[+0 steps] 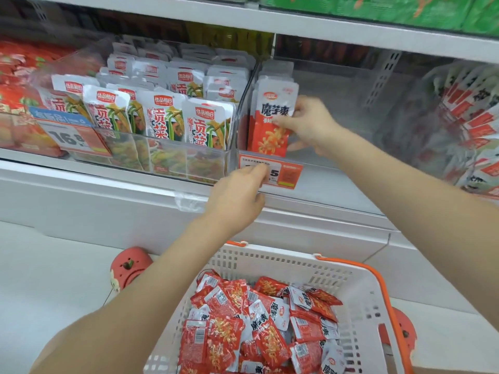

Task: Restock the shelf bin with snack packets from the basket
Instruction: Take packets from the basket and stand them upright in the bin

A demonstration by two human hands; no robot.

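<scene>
A clear shelf bin (337, 103) stands at mid shelf and is mostly bare inside. Upright red-and-white snack packets (272, 114) lean against its left wall. My right hand (305, 122) reaches into the bin and grips the front packet by its right edge. My left hand (237, 195) rests at the bin's front lip, fingers curled against the orange price tag (286, 174); whether it holds anything I cannot tell. Below, a white basket (359, 300) with orange handles holds several loose snack packets (259, 325) of the same kind.
A neighbouring clear bin (162, 157) on the left is packed with white-and-green packets (159, 114). More packets (475, 125) fill the bin at right. A white shelf ledge (108, 201) runs beneath. Red shoes (129, 265) show on the floor beside the basket.
</scene>
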